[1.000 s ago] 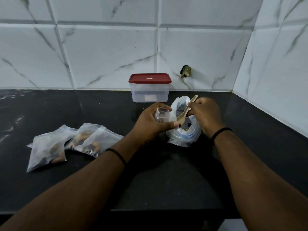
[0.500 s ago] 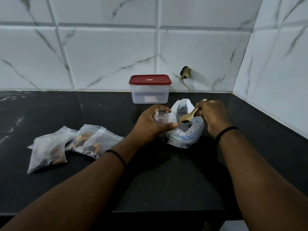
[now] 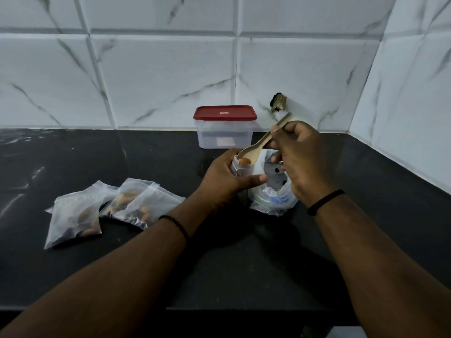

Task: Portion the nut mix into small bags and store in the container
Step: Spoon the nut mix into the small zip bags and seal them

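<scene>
Holding a small clear plastic zip bag upright above the black stone countertop, the left hand is curling its fingers and thumb round the bag's body, keeping the mouth open. The right hand is pinching the handle of a pale wooden spoon and tipping its bowl, carrying what looks like an orange-brown nut, into that mouth. Just beside and behind sits the larger crumpled clear plastic bag of nut mix. Three filled small clear bags are lying to the left, overlapping. The clear plastic container with the red lid is standing closed by the white marble-pattern tiled wall.

The thin film is probably floppy and slippery, so gripping just below the rim is keeping it from collapsing; each portion should be light. Squeezing harder risks closing the mouth and spilling nuts.
</scene>
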`<state>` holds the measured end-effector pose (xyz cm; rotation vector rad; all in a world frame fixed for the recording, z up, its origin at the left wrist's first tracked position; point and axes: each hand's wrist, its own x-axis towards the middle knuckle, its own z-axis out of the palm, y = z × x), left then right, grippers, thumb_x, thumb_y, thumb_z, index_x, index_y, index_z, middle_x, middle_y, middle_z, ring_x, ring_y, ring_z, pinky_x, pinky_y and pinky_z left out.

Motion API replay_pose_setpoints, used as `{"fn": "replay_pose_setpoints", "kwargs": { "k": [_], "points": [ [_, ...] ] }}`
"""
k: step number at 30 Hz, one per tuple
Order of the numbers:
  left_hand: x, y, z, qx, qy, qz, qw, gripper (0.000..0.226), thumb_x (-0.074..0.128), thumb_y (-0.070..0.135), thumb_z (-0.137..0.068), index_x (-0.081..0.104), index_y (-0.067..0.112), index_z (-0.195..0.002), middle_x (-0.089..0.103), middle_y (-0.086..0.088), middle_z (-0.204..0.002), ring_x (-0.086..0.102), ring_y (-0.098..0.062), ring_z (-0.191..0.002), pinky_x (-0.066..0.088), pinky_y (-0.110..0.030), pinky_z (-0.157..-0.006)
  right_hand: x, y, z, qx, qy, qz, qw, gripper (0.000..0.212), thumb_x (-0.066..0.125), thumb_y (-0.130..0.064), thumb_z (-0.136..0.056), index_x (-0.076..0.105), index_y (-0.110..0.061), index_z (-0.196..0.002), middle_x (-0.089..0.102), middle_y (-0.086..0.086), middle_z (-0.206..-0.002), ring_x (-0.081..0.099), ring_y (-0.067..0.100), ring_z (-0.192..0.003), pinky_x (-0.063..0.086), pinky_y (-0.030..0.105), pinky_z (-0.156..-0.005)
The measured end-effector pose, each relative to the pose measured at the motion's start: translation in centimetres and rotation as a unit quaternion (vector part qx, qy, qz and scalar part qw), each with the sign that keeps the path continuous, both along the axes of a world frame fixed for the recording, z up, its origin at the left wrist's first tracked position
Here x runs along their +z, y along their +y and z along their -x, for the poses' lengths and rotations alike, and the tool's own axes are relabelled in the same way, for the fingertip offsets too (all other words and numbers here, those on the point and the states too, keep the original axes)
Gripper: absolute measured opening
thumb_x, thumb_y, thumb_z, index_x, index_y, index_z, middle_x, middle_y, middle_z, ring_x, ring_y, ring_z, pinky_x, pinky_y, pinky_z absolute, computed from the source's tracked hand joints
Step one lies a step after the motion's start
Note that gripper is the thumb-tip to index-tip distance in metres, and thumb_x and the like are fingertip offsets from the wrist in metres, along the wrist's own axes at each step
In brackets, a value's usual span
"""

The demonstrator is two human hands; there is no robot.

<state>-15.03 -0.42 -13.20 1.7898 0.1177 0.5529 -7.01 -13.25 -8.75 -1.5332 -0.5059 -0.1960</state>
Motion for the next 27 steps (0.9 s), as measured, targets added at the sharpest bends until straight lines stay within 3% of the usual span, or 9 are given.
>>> {"fn": "replay_pose_setpoints", "kwargs": {
  "k": [5, 8, 10, 14, 16, 18, 21, 23, 27],
  "points": [
    [0.2, -0.1, 0.2, -0.002, -0.013, 0.001, 1.000, 0.039, 0.083, 0.011, -0.076, 0.060, 0.022, -0.106, 0.067, 0.009, -0.098, 0.065, 0.010, -0.081, 0.050, -0.007, -0.066, 0.8, -0.5, 1.3, 0.112, -0.168, 0.002, 0.979, 0.003, 0.064, -0.015, -0.096, 0.062, -0.014, -0.098, 0.074, 0.001, -0.089, 0.069, 0.008, -0.063, 0.051, 0.015, -0.056],
    [0.3, 0.0, 0.3, 0.012, -0.012, -0.001, 1.000, 0.040, 0.085, 0.016, -0.075, 0.060, 0.023, -0.106, 0.064, 0.009, -0.098, 0.064, -0.003, -0.082, 0.052, -0.019, -0.068, 1.0, -0.8, 1.3, 0.143, -0.201, -0.050, 0.968, 0.007, 0.063, -0.010, -0.095, 0.064, -0.006, -0.100, 0.075, -0.005, -0.091, 0.071, 0.011, -0.070, 0.050, 0.014, -0.061],
    [0.3, 0.0, 0.3, 0.018, -0.001, 0.007, 1.000, 0.044, 0.087, 0.019, -0.073, 0.060, 0.020, -0.109, 0.064, 0.008, -0.099, 0.062, -0.010, -0.085, 0.052, -0.026, -0.068, 1.0, -0.8, 1.1, 0.117, -0.190, -0.079, 0.972, 0.002, 0.063, -0.011, -0.096, 0.063, -0.011, -0.098, 0.075, -0.006, -0.088, 0.069, 0.015, -0.066, 0.049, 0.014, -0.058],
    [0.3, -0.1, 0.5, 0.008, -0.016, 0.023, 1.000, 0.047, 0.087, 0.012, -0.072, 0.060, 0.013, -0.110, 0.064, 0.002, -0.093, 0.059, -0.009, -0.074, 0.049, -0.021, -0.057, 0.3, -1.4, -0.5, -0.023, -0.113, -0.103, 0.988, 0.013, 0.063, -0.023, -0.098, 0.058, -0.026, -0.086, 0.070, 0.000, -0.077, 0.062, 0.011, -0.056, 0.051, 0.025, -0.054],
    [0.3, -0.2, 0.6, 0.006, -0.015, 0.008, 1.000, 0.047, 0.088, 0.013, -0.071, 0.061, 0.014, -0.110, 0.065, 0.003, -0.096, 0.061, -0.007, -0.076, 0.050, -0.021, -0.061, -0.2, -1.9, -2.1, -0.116, -0.084, -0.016, 0.990, 0.014, 0.064, -0.028, -0.095, 0.058, -0.025, -0.083, 0.065, -0.007, -0.073, 0.066, 0.016, -0.067, 0.053, 0.032, -0.063],
    [0.4, -0.2, 0.5, 0.009, -0.008, -0.020, 1.000, 0.049, 0.089, 0.018, -0.069, 0.062, 0.017, -0.110, 0.066, 0.004, -0.104, 0.064, -0.009, -0.090, 0.056, -0.026, -0.072, -0.8, -2.4, -3.4, -0.165, -0.070, 0.097, 0.979, 0.013, 0.064, -0.030, -0.094, 0.061, -0.021, -0.085, 0.061, -0.011, -0.073, 0.065, 0.019, -0.079, 0.044, 0.027, -0.068],
    [0.3, -0.1, 0.4, 0.008, 0.003, -0.036, 0.999, 0.050, 0.091, 0.026, -0.067, 0.062, 0.023, -0.107, 0.066, 0.003, -0.109, 0.064, -0.017, -0.102, 0.057, -0.035, -0.085, -1.7, -2.3, -4.5, -0.139, -0.033, 0.158, 0.977, 0.019, 0.065, -0.033, -0.090, 0.064, -0.017, -0.081, 0.066, -0.006, -0.075, 0.066, 0.019, -0.078, 0.050, 0.033, -0.071],
    [0.3, -0.1, 0.5, 0.009, 0.008, -0.031, 0.999, 0.049, 0.090, 0.028, -0.067, 0.061, 0.025, -0.106, 0.065, 0.004, -0.108, 0.064, -0.020, -0.100, 0.056, -0.036, -0.079, -2.1, -2.0, -4.5, -0.126, -0.016, 0.193, 0.973, 0.024, 0.066, -0.033, -0.085, 0.064, -0.013, -0.072, 0.069, -0.001, -0.069, 0.068, 0.023, -0.072, 0.056, 0.041, -0.072],
    [0.3, 0.0, 0.6, 0.004, 0.006, -0.027, 1.000, 0.048, 0.090, 0.027, -0.068, 0.062, 0.024, -0.107, 0.065, 0.003, -0.109, 0.063, -0.017, -0.096, 0.055, -0.033, -0.076, -2.5, -1.9, -4.0, -0.080, 0.009, 0.268, 0.960, 0.025, 0.068, -0.025, -0.083, 0.067, -0.014, -0.061, 0.073, -0.002, -0.062, 0.071, 0.016, -0.069, 0.059, 0.039, -0.077]
  ]
}}
